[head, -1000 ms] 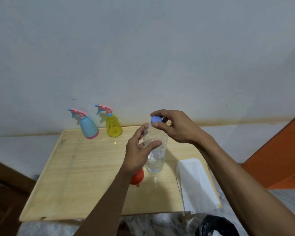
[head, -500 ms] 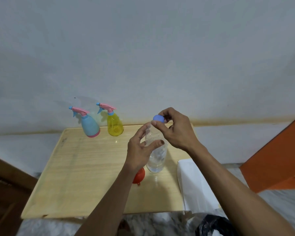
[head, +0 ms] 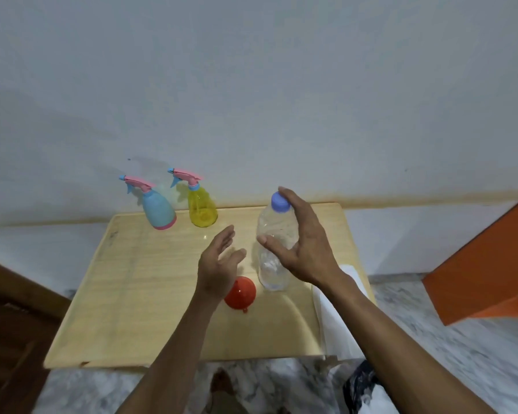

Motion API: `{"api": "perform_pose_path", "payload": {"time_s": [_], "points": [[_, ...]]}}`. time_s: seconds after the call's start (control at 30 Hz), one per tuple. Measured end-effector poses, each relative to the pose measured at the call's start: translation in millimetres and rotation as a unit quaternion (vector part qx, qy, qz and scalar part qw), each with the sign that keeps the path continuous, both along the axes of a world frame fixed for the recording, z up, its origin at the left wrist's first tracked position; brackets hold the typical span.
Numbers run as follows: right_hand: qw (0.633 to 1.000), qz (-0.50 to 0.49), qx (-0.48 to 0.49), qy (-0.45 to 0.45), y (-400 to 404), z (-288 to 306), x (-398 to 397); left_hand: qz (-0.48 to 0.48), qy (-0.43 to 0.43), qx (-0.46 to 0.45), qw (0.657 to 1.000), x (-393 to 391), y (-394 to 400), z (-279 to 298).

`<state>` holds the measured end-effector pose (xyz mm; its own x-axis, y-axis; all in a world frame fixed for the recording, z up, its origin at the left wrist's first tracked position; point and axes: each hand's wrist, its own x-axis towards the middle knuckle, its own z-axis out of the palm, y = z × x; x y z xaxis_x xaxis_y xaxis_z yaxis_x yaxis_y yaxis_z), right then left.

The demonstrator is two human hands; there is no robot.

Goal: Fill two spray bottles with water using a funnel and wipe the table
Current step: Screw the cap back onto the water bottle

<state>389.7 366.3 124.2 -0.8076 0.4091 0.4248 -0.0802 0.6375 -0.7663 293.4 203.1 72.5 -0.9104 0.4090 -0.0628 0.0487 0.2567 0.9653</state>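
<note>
A clear water bottle (head: 273, 265) with a blue cap (head: 280, 202) on it stands upright on the wooden table (head: 132, 294). My right hand (head: 307, 249) wraps it, thumb on the front and fingers behind up to the cap. My left hand (head: 219, 264) hovers open just left of the bottle, apart from it. A red funnel (head: 240, 292) lies mouth-down beside the bottle's base, partly behind my left wrist. At the table's far edge stand a blue spray bottle (head: 157, 209) and a yellow spray bottle (head: 202, 209), both with pink trigger heads on. A white cloth (head: 338, 324) lies on the right edge, under my right forearm.
The table stands against a pale wall. An orange block (head: 485, 264) sits to the right, dark wooden furniture (head: 12, 324) to the left, and a black bag (head: 359, 383) on the marble floor by the table's near right corner.
My left hand let go of the bottle and opened to its left. My right hand left the cap, which sits on the bottle, and slid down around the bottle's body.
</note>
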Motion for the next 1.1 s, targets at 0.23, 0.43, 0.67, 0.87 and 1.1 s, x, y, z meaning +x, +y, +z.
{"api": "perform_pose_path", "payload": {"time_s": [0.23, 0.43, 0.67, 0.87, 1.1], "points": [[0.998, 0.014, 0.003, -0.061, 6, -4, 0, -0.009, 0.023, -0.241, 0.970, 18, -24, -74], [0.998, -0.019, 0.012, -0.055, -1, -10, -1, -0.011, 0.038, -0.267, 0.963, 18, -23, -105], [0.996, -0.081, -0.011, -0.029, -17, -13, 4, 0.007, 0.073, -0.243, 0.967, 13, -30, -109], [0.990, -0.141, -0.005, -0.016, -35, -14, 10, 0.020, 0.077, -0.199, 0.977, 11, -54, -94], [0.983, -0.181, -0.011, -0.009, -24, 2, -5, 0.029, 0.109, -0.168, 0.979, -27, -53, -64]]}}
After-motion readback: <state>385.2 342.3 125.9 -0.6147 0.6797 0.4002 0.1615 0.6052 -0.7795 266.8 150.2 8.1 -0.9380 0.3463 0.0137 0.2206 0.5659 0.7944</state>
